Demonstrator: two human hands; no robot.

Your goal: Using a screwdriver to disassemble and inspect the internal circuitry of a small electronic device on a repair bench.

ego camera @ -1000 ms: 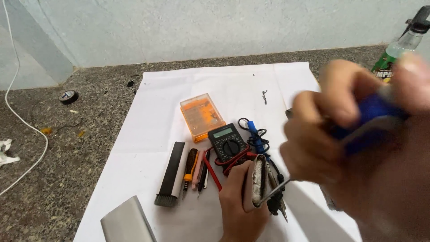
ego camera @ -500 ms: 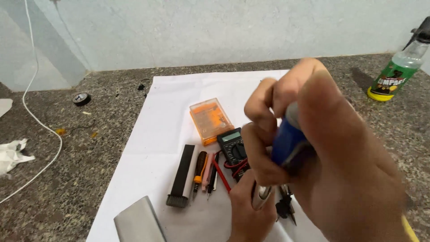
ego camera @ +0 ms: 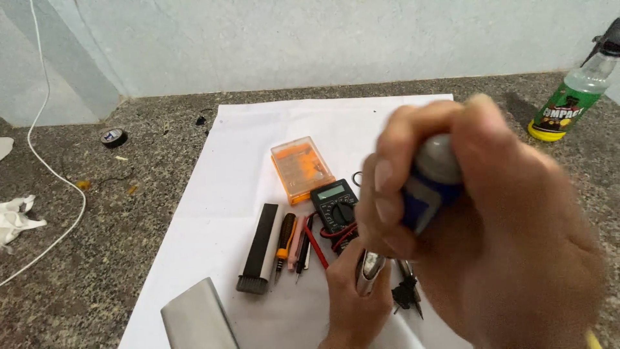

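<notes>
Gripping a blue-handled screwdriver (ego camera: 429, 187) upright, right hand (ego camera: 491, 239) drives downward; left hand (ego camera: 352, 294) clamps the small metal device (ego camera: 371, 271) steady on the white sheet (ego camera: 239, 161).

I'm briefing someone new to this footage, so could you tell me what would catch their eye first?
The right hand fills the near right, blurred, gripping a blue and grey tool handle. Below it the left hand holds a small silvery device on the white sheet. An orange case and a black multimeter lie mid-sheet.
</notes>
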